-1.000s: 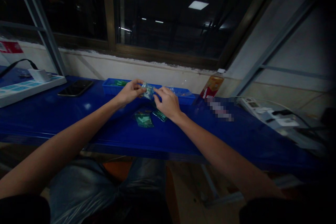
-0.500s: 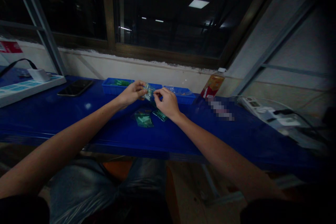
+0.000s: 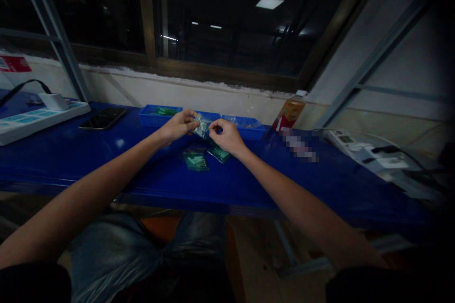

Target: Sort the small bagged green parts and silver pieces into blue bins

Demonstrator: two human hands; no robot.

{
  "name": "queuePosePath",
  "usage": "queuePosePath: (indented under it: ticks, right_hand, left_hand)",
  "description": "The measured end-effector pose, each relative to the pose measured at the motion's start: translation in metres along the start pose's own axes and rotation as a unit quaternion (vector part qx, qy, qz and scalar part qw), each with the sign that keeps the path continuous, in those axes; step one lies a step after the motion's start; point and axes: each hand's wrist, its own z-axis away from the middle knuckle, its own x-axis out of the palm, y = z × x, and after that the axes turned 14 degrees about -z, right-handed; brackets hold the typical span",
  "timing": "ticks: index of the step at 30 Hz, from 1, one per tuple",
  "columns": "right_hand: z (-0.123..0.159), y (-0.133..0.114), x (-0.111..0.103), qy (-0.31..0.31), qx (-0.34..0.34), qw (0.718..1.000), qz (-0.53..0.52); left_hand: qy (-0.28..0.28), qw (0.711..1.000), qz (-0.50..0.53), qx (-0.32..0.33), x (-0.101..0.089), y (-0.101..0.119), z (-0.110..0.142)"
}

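Observation:
Between my two hands, above the blue table, is a small clear plastic bag (image 3: 202, 126) with pale pieces inside, too small to name. My left hand (image 3: 179, 125) is closed on the bag's left side, thumb and fingers pinching it. At its right edge, my right hand (image 3: 226, 136) has its thumb and forefinger pressed together on the bag. Below on the table lie a greenish plastic bag (image 3: 196, 161) of small pale pieces and a second greenish bag (image 3: 219, 154), partly under my right hand.
Behind my hands a blue bin (image 3: 147, 120) holds green items, and another blue bin (image 3: 254, 131) holds clear plastic. A phone (image 3: 103, 118) and a white power strip (image 3: 46, 122) lie left. An orange-red packet (image 3: 289, 114) leans by the wall; another power strip (image 3: 369, 156) lies right.
The bag between my hands looks flatter and more spread out, its pale contents showing more. My right hand has shifted only slightly. The bags on the table lie as before.

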Motion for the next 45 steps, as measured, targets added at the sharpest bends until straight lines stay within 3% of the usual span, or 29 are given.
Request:
queuePosePath:
  ticks: [7, 18, 23, 27, 34, 38, 42, 45]
  right_hand:
    - [-0.002, -0.001, -0.003, -0.069, 0.086, 0.989, -0.102]
    - [-0.002, 0.005, -0.002, -0.083, 0.174, 0.956, -0.219]
    - [-0.001, 0.002, -0.002, -0.068, 0.243, 0.928, -0.273]
    - [0.0, 0.0, -0.002, -0.054, 0.286, 0.905, -0.31]
    - [0.0, -0.001, -0.002, -0.024, 0.333, 0.888, -0.317]
    - [0.001, -0.007, -0.003, -0.036, 0.311, 0.887, -0.341]
    - [0.003, -0.011, -0.002, -0.078, 0.263, 0.909, -0.315]
    - [0.003, -0.009, -0.002, -0.082, 0.208, 0.945, -0.24]
  left_hand:
    - [0.0, 1.0, -0.028, -0.012, -0.002, 0.0, -0.001]
    - [-0.004, 0.998, -0.028, -0.047, -0.005, 0.003, 0.0]
    - [-0.025, 0.993, 0.038, -0.111, -0.008, 0.005, 0.001]
    - [-0.051, 0.988, 0.08, -0.123, -0.01, 0.001, 0.0]
    - [-0.072, 0.994, 0.062, -0.05, -0.01, 0.005, 0.004]
    - [-0.062, 0.998, 0.016, 0.006, -0.008, 0.003, 0.001]
    - [-0.055, 0.989, -0.064, 0.121, -0.007, 0.0, -0.002]
    - [-0.046, 0.97, -0.154, 0.18, -0.008, -0.001, -0.002]
